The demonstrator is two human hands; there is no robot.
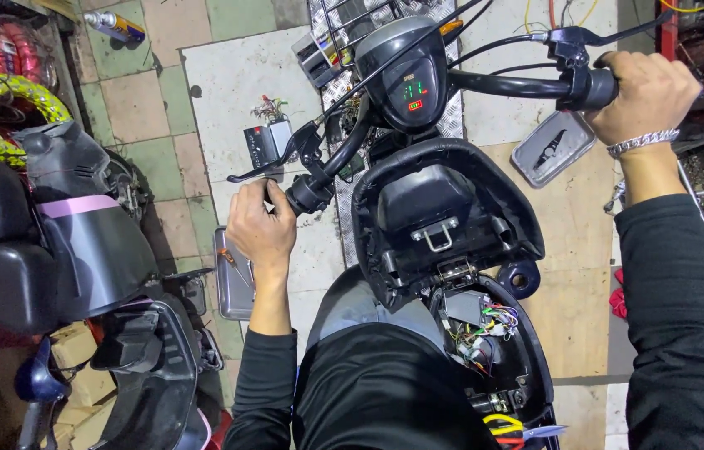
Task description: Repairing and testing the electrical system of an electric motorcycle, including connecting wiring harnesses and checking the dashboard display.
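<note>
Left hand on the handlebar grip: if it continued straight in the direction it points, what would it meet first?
Probably the brake lever just beyond the left hand; depth is hard to judge from above.

Floor (235,75): we see pale and green tiles.
Far left: a spray can (114,27) lies there.
Near us: a metal tray (234,279).
Right: a second metal tray (552,148) on brown board (573,275).

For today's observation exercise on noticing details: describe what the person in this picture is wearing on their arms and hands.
Both arms are covered by long black sleeves that end at the wrists. The left hand is bare, with no glove, ring or watch in sight. The right hand is bare as well, but a silver-coloured chain bracelet with chunky links sits around its wrist, just above the cuff.
</note>
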